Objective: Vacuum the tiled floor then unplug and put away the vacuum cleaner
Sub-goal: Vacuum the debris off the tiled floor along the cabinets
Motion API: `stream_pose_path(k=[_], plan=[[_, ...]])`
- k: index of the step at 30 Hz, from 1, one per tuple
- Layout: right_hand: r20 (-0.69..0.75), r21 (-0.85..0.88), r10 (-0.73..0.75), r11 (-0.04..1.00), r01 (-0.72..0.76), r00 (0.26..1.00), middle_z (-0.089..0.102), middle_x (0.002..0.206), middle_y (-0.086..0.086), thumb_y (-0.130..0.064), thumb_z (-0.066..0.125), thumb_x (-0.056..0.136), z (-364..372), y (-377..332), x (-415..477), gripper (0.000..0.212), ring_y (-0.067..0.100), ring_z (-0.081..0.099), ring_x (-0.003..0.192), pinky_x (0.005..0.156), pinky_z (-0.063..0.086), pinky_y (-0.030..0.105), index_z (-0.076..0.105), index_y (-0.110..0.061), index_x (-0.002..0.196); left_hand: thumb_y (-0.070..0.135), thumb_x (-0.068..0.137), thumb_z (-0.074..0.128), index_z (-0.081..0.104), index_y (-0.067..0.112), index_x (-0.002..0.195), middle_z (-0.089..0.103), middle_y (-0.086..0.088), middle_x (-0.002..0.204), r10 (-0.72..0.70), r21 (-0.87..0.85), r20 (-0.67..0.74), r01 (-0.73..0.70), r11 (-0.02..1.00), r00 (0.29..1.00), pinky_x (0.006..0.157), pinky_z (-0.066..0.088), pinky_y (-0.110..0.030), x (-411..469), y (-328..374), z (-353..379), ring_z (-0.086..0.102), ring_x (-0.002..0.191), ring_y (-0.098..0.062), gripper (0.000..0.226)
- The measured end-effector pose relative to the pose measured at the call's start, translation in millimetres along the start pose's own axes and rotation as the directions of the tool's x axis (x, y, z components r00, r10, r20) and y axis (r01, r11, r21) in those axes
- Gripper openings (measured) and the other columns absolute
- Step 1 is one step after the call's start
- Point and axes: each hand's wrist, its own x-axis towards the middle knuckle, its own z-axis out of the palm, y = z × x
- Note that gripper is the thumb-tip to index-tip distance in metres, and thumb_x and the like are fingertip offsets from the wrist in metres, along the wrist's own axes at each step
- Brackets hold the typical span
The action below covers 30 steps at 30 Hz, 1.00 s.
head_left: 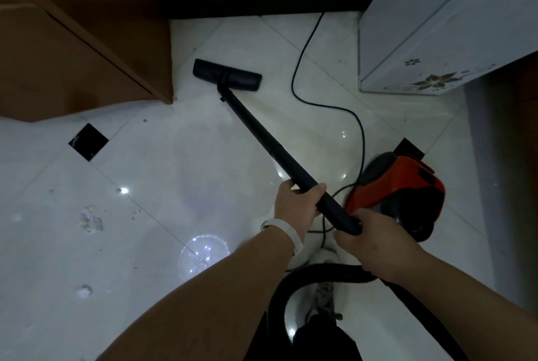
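Observation:
A black vacuum wand slants from my hands down to its flat black floor head, which lies on the white tiled floor near the far wall. My left hand grips the wand partway up. My right hand grips its upper end, where the black hose curves off below. The red and black vacuum body sits on the floor just right of my hands. Its black power cord snakes from the body up the far wall.
A brown wooden cabinet stands at the left. At the upper right is a white cabinet with flower decals. A black skirting strip runs along the far wall. Dirt specks and scuffs mark the left tiles. My shoe shows below.

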Motion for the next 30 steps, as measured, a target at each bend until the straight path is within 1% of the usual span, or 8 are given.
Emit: stream_pose_path(k=[2,6,10,17,21,23,26,30], plan=[[0.008,0.006,-0.011,1.000,0.011,1.000,0.064,0.069,0.000,-0.044,0.066,0.082,-6.4,3.4,5.4,0.023,0.016,0.063,0.060,0.058,0.057,0.036,0.061,-0.021,0.087,0.020,0.081,0.076,0.050,0.009,0.125,0.069,-0.010,0.104,0.003,0.008,-0.005,-0.003,1.000,1.000,0.079,0.060,-0.035,2.7,3.0,4.8,0.070,0.091,-0.019,0.052],[0.032,0.058,-0.017,0.998,0.016,0.999,0.060,0.061,-0.002,-0.039,0.068,0.083,-16.2,13.6,14.6,0.020,0.009,0.053,0.047,0.047,0.042,0.026,0.062,-0.020,0.087,0.022,0.080,0.078,0.048,0.010,0.125,0.068,-0.010,0.103,0.016,0.054,-0.037,-0.014,0.998,0.999,0.083,0.059,-0.038,7.1,3.3,18.1,0.070,0.091,-0.019,0.056],[0.061,0.077,-0.027,0.997,0.022,0.998,0.058,0.060,-0.001,-0.038,0.067,0.084,-28.8,22.0,22.7,0.019,0.011,0.053,0.047,0.047,0.041,0.026,0.060,-0.020,0.085,0.029,0.073,0.082,0.045,0.008,0.132,0.068,-0.010,0.104,0.042,0.074,-0.047,-0.038,0.997,0.998,0.086,0.058,-0.041,9.6,5.1,32.6,0.070,0.093,-0.020,0.073],[0.105,0.116,-0.040,0.993,0.028,0.994,0.061,0.064,0.000,-0.039,0.064,0.086,-60.5,39.0,40.2,0.019,0.012,0.057,0.052,0.049,0.046,0.026,0.062,-0.020,0.085,0.023,0.079,0.079,0.033,0.018,0.138,0.064,-0.008,0.105,0.079,0.125,-0.080,-0.068,0.990,0.994,0.085,0.058,-0.041,14.2,10.1,66.2,0.070,0.090,-0.020,0.075],[0.182,0.127,-0.065,0.991,0.042,0.981,0.063,0.074,0.000,-0.041,0.062,0.088,-79.9,45.8,51.1,0.021,0.012,0.058,0.058,0.054,0.047,0.026,0.061,-0.022,0.095,0.028,0.081,0.077,0.034,0.020,0.135,0.060,-0.002,0.109,0.137,0.244,-0.100,-0.109,0.964,0.986,0.082,0.058,-0.033,14.5,18.0,81.8,0.066,0.091,-0.015,0.070],[0.205,0.119,-0.063,0.992,0.039,0.977,0.062,0.075,0.000,-0.044,0.060,0.090,-87.5,50.1,54.0,0.024,0.012,0.058,0.060,0.057,0.047,0.028,0.060,-0.021,0.096,0.031,0.083,0.075,0.037,0.026,0.131,0.054,0.004,0.111,0.251,0.394,-0.075,-0.203,0.897,0.965,0.079,0.055,-0.025,12.6,19.3,83.7,0.062,0.094,-0.012,0.062],[0.187,0.145,-0.075,0.988,0.048,0.979,0.059,0.069,-0.003,-0.042,0.059,0.092,-91.8,57.7,53.6,0.024,0.009,0.053,0.055,0.052,0.043,0.024,0.059,-0.019,0.091,0.034,0.084,0.072,0.047,0.025,0.130,0.042,0.009,0.119,0.473,0.675,0.070,-0.390,0.626,0.879,0.089,0.049,-0.022,19.0,20.3,77.1,0.051,0.104,-0.005,0.053],[0.148,0.208,-0.082,0.977,0.050,0.986,0.057,0.063,-0.002,-0.038,0.063,0.091,-88.4,67.1,53.7,0.027,0.008,0.052,0.052,0.049,0.042,0.024,0.059,-0.013,0.082,0.041,0.083,0.069,0.055,0.022,0.130,0.041,0.006,0.128,0.525,0.750,0.216,-0.484,0.451,0.823,0.100,0.041,-0.022,32.0,23.3,68.8,0.045,0.114,-0.005,0.053]])
